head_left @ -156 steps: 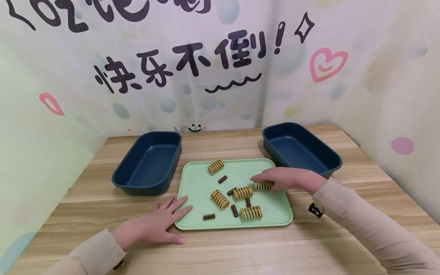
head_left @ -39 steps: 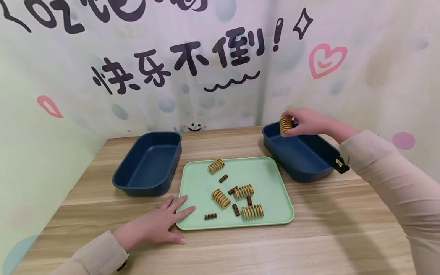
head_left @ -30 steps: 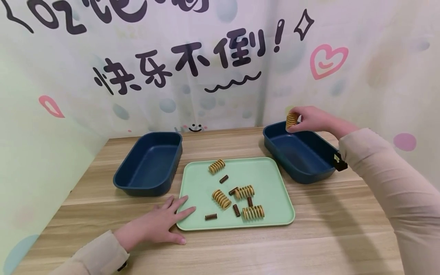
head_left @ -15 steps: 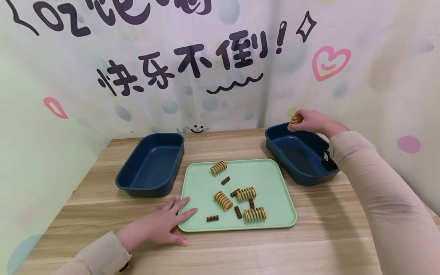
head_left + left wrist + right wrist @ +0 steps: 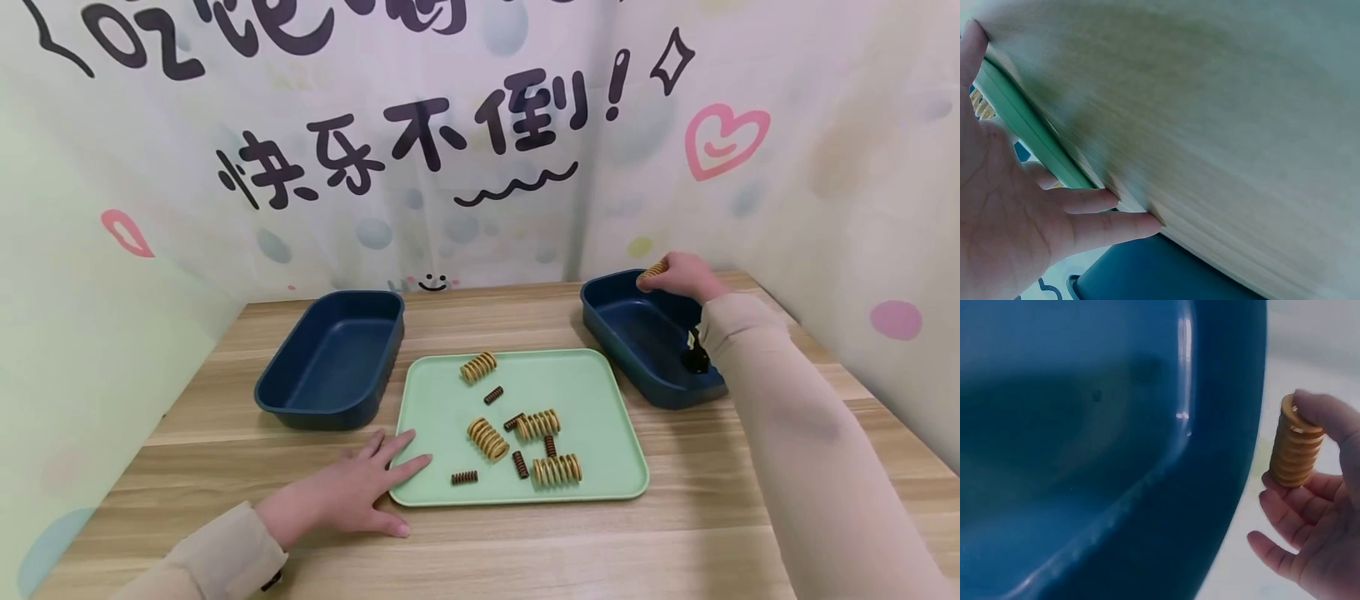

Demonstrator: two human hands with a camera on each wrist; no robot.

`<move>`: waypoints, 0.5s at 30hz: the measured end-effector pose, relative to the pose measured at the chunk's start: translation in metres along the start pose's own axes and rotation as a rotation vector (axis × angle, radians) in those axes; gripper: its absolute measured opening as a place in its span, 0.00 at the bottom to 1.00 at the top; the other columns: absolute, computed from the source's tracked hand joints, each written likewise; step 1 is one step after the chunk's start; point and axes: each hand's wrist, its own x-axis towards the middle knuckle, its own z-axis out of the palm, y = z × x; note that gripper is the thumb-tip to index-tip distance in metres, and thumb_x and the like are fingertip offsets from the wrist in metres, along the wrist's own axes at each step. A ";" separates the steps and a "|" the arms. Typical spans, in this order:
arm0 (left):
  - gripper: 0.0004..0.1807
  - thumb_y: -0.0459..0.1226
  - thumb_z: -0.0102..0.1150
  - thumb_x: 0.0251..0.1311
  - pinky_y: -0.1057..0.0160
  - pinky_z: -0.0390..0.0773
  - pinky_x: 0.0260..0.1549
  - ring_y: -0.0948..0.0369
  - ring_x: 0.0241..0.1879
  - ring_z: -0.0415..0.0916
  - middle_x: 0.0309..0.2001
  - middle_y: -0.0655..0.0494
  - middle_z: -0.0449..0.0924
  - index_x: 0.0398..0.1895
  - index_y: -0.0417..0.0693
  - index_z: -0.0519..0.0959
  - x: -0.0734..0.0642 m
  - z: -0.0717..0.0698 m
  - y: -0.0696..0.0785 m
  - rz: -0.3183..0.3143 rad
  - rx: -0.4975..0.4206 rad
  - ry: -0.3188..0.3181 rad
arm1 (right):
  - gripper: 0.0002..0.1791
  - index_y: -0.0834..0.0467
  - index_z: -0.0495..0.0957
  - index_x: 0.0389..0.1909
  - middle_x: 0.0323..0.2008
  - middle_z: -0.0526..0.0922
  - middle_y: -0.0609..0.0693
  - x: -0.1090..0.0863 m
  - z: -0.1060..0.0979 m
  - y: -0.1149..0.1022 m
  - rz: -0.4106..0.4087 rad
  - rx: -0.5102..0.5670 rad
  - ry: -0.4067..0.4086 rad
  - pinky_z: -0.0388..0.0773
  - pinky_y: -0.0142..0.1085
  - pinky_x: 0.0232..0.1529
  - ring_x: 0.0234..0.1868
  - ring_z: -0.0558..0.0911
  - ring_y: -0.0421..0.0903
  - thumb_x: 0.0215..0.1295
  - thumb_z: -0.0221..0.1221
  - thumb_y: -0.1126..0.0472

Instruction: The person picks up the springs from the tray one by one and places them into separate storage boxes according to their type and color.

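My right hand (image 5: 686, 277) pinches a yellow coil spring (image 5: 1297, 447) end to end between thumb and fingers, over the back of the right blue bin (image 5: 637, 358). In the head view only part of that spring shows past the fingers. My left hand (image 5: 345, 493) lies with spread, straight fingers at the left edge of the light green tray (image 5: 600, 417), some fingertips on it. On the tray lie several larger yellow springs (image 5: 557, 470) and several small dark brown springs (image 5: 464, 477). One small spring touches a yellow one near the tray's middle.
A second blue bin (image 5: 330, 358) stands on the wooden table (image 5: 465, 550) behind and left of the tray. A printed white curtain (image 5: 480, 233) hangs right behind the table. The right forearm reaches past the tray's right side.
Over five seconds, my right hand has lifted a yellow spring off the tray's right side and carried it to the right bin. Lately it has lowered and the spring has tilted. My left hand stays.
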 end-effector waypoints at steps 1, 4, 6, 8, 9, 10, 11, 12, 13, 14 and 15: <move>0.47 0.68 0.48 0.48 0.29 0.59 0.46 0.32 0.65 0.43 0.72 0.44 0.42 0.70 0.62 0.53 0.000 0.000 0.000 -0.001 -0.002 -0.002 | 0.25 0.70 0.68 0.35 0.30 0.72 0.62 0.001 0.002 0.001 0.005 -0.012 -0.010 0.66 0.39 0.29 0.30 0.69 0.54 0.58 0.57 0.49; 0.47 0.68 0.48 0.48 0.29 0.59 0.46 0.32 0.65 0.43 0.72 0.45 0.41 0.71 0.62 0.52 0.001 0.001 -0.001 0.000 -0.006 -0.006 | 0.24 0.69 0.68 0.30 0.27 0.71 0.59 0.002 0.005 0.002 0.019 -0.037 -0.052 0.67 0.40 0.30 0.29 0.69 0.53 0.58 0.57 0.49; 0.47 0.68 0.48 0.47 0.29 0.59 0.46 0.32 0.65 0.43 0.72 0.45 0.42 0.70 0.62 0.52 0.001 0.001 -0.001 0.000 -0.011 -0.008 | 0.24 0.70 0.69 0.30 0.28 0.73 0.61 0.002 0.007 0.002 0.034 -0.054 -0.076 0.69 0.43 0.33 0.30 0.70 0.54 0.58 0.57 0.49; 0.47 0.68 0.49 0.47 0.29 0.59 0.47 0.32 0.65 0.43 0.72 0.45 0.42 0.70 0.62 0.52 0.002 0.001 -0.002 0.001 -0.016 -0.008 | 0.25 0.71 0.71 0.31 0.31 0.74 0.64 0.002 0.008 0.003 0.053 -0.074 -0.098 0.70 0.46 0.36 0.32 0.72 0.56 0.58 0.56 0.48; 0.47 0.68 0.49 0.47 0.29 0.59 0.47 0.32 0.65 0.43 0.72 0.45 0.42 0.70 0.62 0.53 0.002 0.001 -0.002 0.001 -0.018 -0.008 | 0.25 0.72 0.72 0.32 0.33 0.75 0.66 0.002 0.009 0.003 0.061 -0.083 -0.109 0.70 0.48 0.38 0.34 0.72 0.57 0.58 0.56 0.48; 0.47 0.68 0.49 0.47 0.29 0.59 0.47 0.32 0.65 0.43 0.72 0.45 0.42 0.70 0.62 0.53 0.002 0.001 -0.002 0.001 -0.020 -0.008 | 0.25 0.72 0.73 0.33 0.35 0.75 0.67 0.002 0.010 0.003 0.068 -0.092 -0.119 0.71 0.49 0.40 0.35 0.73 0.58 0.58 0.56 0.49; 0.47 0.68 0.49 0.47 0.29 0.59 0.47 0.32 0.65 0.43 0.72 0.45 0.42 0.70 0.62 0.53 0.002 0.001 -0.002 0.000 -0.022 -0.009 | 0.26 0.72 0.75 0.33 0.37 0.76 0.68 0.002 0.011 0.002 0.073 -0.098 -0.130 0.71 0.49 0.41 0.36 0.74 0.58 0.58 0.56 0.48; 0.47 0.68 0.49 0.47 0.29 0.59 0.47 0.32 0.65 0.43 0.72 0.45 0.42 0.70 0.62 0.53 0.002 0.001 -0.002 0.000 -0.023 -0.009 | 0.25 0.72 0.76 0.34 0.39 0.76 0.69 0.003 0.011 0.002 0.077 -0.102 -0.143 0.71 0.50 0.42 0.37 0.74 0.58 0.57 0.56 0.49; 0.47 0.68 0.49 0.48 0.29 0.59 0.47 0.32 0.65 0.43 0.72 0.45 0.42 0.70 0.62 0.53 0.001 0.001 -0.002 -0.002 -0.023 -0.009 | 0.25 0.71 0.77 0.34 0.39 0.76 0.69 0.004 0.013 0.003 0.080 -0.107 -0.154 0.71 0.50 0.42 0.37 0.74 0.58 0.57 0.56 0.49; 0.47 0.68 0.49 0.47 0.29 0.59 0.47 0.32 0.65 0.43 0.72 0.45 0.42 0.70 0.62 0.53 0.001 0.001 -0.002 -0.003 -0.023 -0.009 | 0.25 0.71 0.79 0.34 0.41 0.76 0.70 0.006 0.013 0.003 0.078 -0.117 -0.172 0.71 0.50 0.43 0.39 0.75 0.59 0.57 0.56 0.49; 0.47 0.68 0.49 0.48 0.29 0.59 0.47 0.32 0.65 0.43 0.72 0.45 0.41 0.70 0.62 0.53 0.001 0.001 -0.002 -0.003 -0.024 -0.009 | 0.24 0.71 0.79 0.34 0.42 0.76 0.71 0.007 0.014 0.003 0.077 -0.125 -0.188 0.71 0.50 0.43 0.40 0.76 0.60 0.57 0.56 0.49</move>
